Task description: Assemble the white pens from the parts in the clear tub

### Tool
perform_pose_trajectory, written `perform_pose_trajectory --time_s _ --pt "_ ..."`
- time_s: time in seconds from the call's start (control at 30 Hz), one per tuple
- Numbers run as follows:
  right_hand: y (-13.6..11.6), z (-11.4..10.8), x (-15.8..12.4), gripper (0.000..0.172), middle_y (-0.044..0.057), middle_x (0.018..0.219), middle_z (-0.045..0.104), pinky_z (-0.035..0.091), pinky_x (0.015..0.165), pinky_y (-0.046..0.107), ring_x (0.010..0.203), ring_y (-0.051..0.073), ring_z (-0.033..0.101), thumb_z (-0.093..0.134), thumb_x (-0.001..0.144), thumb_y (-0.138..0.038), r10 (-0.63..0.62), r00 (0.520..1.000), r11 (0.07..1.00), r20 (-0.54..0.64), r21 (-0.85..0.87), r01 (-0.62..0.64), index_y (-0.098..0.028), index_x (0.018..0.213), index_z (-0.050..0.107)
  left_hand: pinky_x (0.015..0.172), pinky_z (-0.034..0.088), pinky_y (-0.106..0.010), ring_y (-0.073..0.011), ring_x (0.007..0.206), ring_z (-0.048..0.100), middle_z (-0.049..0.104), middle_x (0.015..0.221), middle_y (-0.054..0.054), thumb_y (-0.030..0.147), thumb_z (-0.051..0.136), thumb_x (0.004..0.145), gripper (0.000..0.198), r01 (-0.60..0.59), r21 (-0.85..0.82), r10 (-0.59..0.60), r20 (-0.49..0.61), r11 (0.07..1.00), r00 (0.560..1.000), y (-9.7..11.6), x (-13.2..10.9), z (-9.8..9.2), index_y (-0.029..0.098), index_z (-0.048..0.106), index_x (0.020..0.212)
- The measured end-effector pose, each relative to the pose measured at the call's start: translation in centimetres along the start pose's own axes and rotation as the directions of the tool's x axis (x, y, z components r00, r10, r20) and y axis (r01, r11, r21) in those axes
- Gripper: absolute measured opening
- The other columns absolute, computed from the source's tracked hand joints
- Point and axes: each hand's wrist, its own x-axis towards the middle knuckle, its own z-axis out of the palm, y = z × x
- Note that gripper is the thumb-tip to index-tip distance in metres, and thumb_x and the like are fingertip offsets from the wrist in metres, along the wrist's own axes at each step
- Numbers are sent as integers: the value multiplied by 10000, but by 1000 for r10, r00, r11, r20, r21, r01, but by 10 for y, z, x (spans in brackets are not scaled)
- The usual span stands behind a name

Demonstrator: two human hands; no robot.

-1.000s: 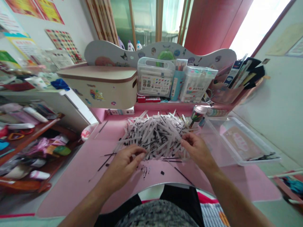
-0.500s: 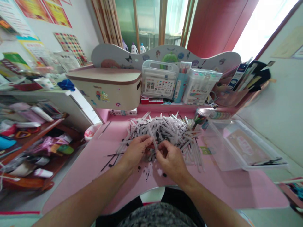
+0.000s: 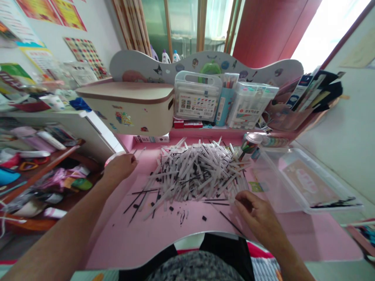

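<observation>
A heap of whitish pen barrels (image 3: 190, 164) mixed with black sticks lies on the pink desk (image 3: 140, 249). My left hand (image 3: 121, 168) is off to the left of the heap, over the desk edge by a partly hidden bin. Its fingers are curled closed; what they hold, if anything, is hidden. My right hand (image 3: 260, 216) rests low at the heap's right front, thumb and forefinger close together near the barrels. I cannot make out what is in them. A thin black stick (image 3: 231, 222) lies just left of it. Small black caps (image 3: 204, 218) and dark smudges (image 3: 183, 216) dot the desk.
A clear plastic box (image 3: 310, 207) stands right, with black sticks inside. Behind the heap are a jar (image 3: 250, 144), a lidded beige bin (image 3: 129, 111), marker cases (image 3: 197, 101) and a pen holder (image 3: 290, 117). A cluttered shelf (image 3: 43, 171) stands left.
My hands were together over the heap's front with a whitish pen barrel between them. They have parted: left hand out to the left, right hand to the right. The barrel is no longer visible between them.
</observation>
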Motion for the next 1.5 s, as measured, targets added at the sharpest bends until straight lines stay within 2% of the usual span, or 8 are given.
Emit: perform_pose_trajectory --time_s 0.17,0.47,0.7,0.87,1.03,1.17,1.33,1.5 --pt "16 4 -19 117 60 892 626 475 769 339 854 217 592 532 907 -247 -54 993 995 108 -78 62 -219 862 636 633 403 -381 -373 784 659 706 877 -237 322 473 793 279 46 52 -47 22 998 999 1 4 9 146 689 816" --pt "19 -1 -29 126 76 946 604 462 817 356 905 219 568 510 934 -260 34 983 995 181 -103 -16 -198 915 618 697 453 -424 -408 898 662 694 1001 -277 292 435 827 335 104 84 -110 66 991 992 3 10 16 104 696 918" --pt "9 8 -26 127 79 922 607 449 818 372 901 229 561 509 920 -217 19 982 991 189 -131 7 -188 871 623 753 476 -444 -409 960 653 682 1057 -273 317 437 848 379 130 117 -137 57 985 989 4 6 17 90 693 1010" --pt "5 18 -29 62 75 901 599 442 806 377 885 239 554 586 861 -163 5 986 970 167 -240 36 -183 828 635 767 479 -452 -410 971 652 685 1060 -257 366 426 873 418 85 140 -88 16 987 996 8 -3 5 96 689 1052" --pt "3 25 -28 60 83 880 608 434 802 382 876 257 558 613 841 -137 -24 987 925 161 -372 83 -174 821 656 829 471 -406 -337 980 650 702 1053 -176 415 433 884 427 -65 14 66 -103 998 993 22 -35 -13 124 659 1100" --pt "4 28 -25 120 90 853 615 433 797 379 856 257 560 563 855 -115 -42 987 906 154 -411 103 -168 793 652 815 466 -344 -258 894 655 713 1009 -116 421 462 874 379 -234 -222 228 -51 947 972 42 -81 -23 152 680 1027" --pt "4 22 -24 124 70 845 590 428 788 365 848 240 549 529 879 -181 -59 994 954 92 -289 83 -186 796 621 762 456 -306 -211 832 637 707 965 -65 396 506 851 295 -242 -397 291 68 885 954 63 -124 -20 191 686 963" --pt "-1 11 -25 147 54 910 589 434 780 323 881 215 565 492 886 -228 -60 995 995 75 -80 66 -214 809 616 793 444 -320 -228 901 632 695 1005 -71 371 554 831 280 -219 -352 266 91 910 960 71 -135 -6 191 683 1002"
